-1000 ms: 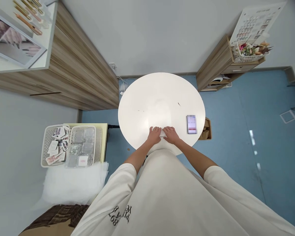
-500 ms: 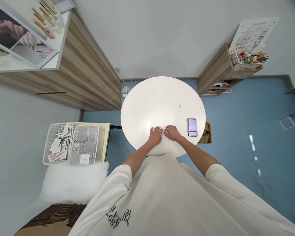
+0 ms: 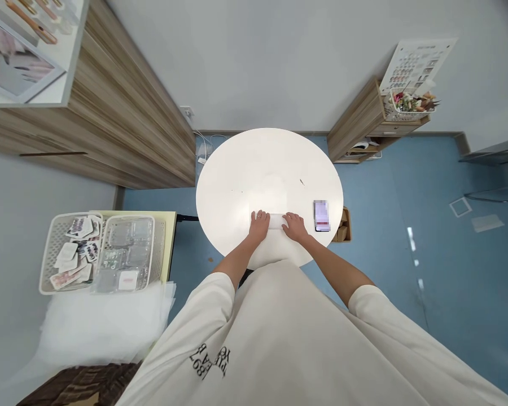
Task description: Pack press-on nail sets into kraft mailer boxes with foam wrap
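A thin white sheet (image 3: pixel 276 221), which looks like paper, lies on the white round table (image 3: pixel 266 152) close to my body. Its near part forms a folded or rolled strip; against the white top its outline is faint. My left hand (image 3: pixel 259 224) grips the strip's left end, fingers bent over it, a ring on one finger. At the right end my right hand (image 3: pixel 295 227) holds it with curled fingers. A short gap separates the hands, with the strip spanning it. To the right of my right hand lies a phone (image 3: pixel 322 216) with a lit, blurred screen.
Left of the table, baskets (image 3: pixel 70 252) hold cards and clear boxes (image 3: pixel 129 254), beside translucent sheets (image 3: pixel 101 321). A wooden cabinet (image 3: pixel 131 113) stands at the back left, a small cabinet (image 3: pixel 358 121) with flowers (image 3: pixel 412 102) at the back right. A brown box (image 3: pixel 342 226) sits on the floor.
My hands have moved apart, and the white strip now shows between them. The whole view has shifted, so the table appears slightly farther left.
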`<control>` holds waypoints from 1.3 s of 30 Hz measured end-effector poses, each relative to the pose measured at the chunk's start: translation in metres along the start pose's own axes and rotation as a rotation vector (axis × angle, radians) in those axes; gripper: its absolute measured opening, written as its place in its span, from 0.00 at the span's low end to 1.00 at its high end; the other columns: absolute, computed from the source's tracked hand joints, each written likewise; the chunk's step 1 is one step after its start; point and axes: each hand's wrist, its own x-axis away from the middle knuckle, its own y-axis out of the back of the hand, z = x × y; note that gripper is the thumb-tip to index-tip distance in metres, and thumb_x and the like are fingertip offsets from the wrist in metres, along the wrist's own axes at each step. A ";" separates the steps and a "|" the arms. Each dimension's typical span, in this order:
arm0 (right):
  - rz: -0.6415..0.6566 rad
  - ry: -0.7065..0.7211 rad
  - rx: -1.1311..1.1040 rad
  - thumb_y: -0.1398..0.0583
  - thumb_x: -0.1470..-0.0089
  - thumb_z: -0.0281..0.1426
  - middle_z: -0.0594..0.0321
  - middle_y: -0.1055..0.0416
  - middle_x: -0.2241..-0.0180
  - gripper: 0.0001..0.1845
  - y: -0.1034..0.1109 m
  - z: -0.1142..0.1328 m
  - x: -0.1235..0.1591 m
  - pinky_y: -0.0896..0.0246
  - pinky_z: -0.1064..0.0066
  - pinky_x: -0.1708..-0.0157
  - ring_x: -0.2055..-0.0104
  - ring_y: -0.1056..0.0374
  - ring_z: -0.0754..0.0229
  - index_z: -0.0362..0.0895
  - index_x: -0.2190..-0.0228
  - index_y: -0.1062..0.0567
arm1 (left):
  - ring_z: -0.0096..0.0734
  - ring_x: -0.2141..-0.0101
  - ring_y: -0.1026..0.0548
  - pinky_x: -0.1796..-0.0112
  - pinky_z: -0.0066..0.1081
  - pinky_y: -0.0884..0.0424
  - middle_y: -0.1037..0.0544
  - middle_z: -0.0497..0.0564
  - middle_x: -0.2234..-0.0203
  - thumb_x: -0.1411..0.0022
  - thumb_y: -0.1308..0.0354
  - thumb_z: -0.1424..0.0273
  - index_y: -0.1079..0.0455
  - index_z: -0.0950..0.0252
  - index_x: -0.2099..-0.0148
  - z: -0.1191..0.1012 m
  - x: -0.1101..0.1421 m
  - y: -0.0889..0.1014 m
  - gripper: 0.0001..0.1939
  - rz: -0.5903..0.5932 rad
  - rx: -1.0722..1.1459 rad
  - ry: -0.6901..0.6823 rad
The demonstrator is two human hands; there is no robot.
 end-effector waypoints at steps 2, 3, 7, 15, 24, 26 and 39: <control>-0.008 0.059 0.006 0.48 0.36 0.35 0.50 0.44 0.33 0.27 -0.003 0.003 0.003 0.54 0.52 0.37 0.33 0.49 0.45 0.44 0.38 0.35 | 0.51 0.32 0.46 0.33 0.55 0.59 0.36 0.66 0.37 0.43 0.47 0.77 0.43 0.70 0.32 -0.001 0.004 0.001 0.35 -0.009 -0.010 -0.019; -0.010 0.092 0.011 0.47 0.37 0.35 0.51 0.44 0.32 0.27 -0.006 0.005 0.005 0.55 0.52 0.36 0.32 0.50 0.45 0.45 0.38 0.35 | 0.51 0.32 0.46 0.33 0.55 0.59 0.36 0.66 0.37 0.42 0.47 0.76 0.42 0.70 0.33 -0.002 0.008 0.002 0.34 -0.008 -0.007 -0.031; 0.010 0.225 0.015 0.42 0.40 0.35 0.50 0.43 0.33 0.28 -0.020 0.017 0.015 0.59 0.51 0.36 0.31 0.51 0.44 0.45 0.39 0.34 | 0.54 0.32 0.47 0.33 0.56 0.59 0.38 0.66 0.36 0.39 0.45 0.64 0.37 0.69 0.36 -0.004 0.026 0.002 0.30 0.030 0.025 -0.084; 0.108 0.267 -0.082 0.42 0.40 0.34 0.54 0.25 0.50 0.18 -0.019 0.027 0.014 0.54 0.53 0.39 0.41 0.37 0.48 0.47 0.48 0.29 | 0.51 0.32 0.47 0.34 0.57 0.58 0.34 0.60 0.38 0.35 0.48 0.60 0.30 0.63 0.45 0.004 0.046 0.010 0.20 0.123 0.026 -0.095; 0.170 0.138 -0.120 0.51 0.33 0.46 0.53 0.28 0.44 0.25 0.002 0.024 -0.017 0.42 0.58 0.46 0.43 0.34 0.47 0.48 0.45 0.26 | 0.52 0.31 0.50 0.34 0.58 0.59 0.39 0.62 0.34 0.36 0.46 0.69 0.46 0.62 0.31 0.003 0.024 0.015 0.33 0.029 -0.009 -0.055; 0.121 0.091 -0.129 0.54 0.31 0.43 0.53 0.33 0.39 0.26 -0.001 0.020 -0.017 0.43 0.56 0.44 0.40 0.36 0.47 0.47 0.41 0.29 | 0.52 0.30 0.53 0.34 0.58 0.61 0.45 0.63 0.31 0.40 0.45 0.72 0.50 0.64 0.28 0.001 0.020 0.012 0.39 0.028 -0.030 -0.078; 0.092 0.009 -0.134 0.51 0.39 0.27 0.54 0.38 0.34 0.34 -0.013 0.000 -0.011 0.48 0.55 0.38 0.34 0.43 0.48 0.43 0.33 0.41 | 0.51 0.29 0.55 0.34 0.60 0.62 0.51 0.61 0.28 0.44 0.45 0.79 0.54 0.61 0.26 0.000 -0.008 -0.009 0.45 0.092 -0.068 -0.149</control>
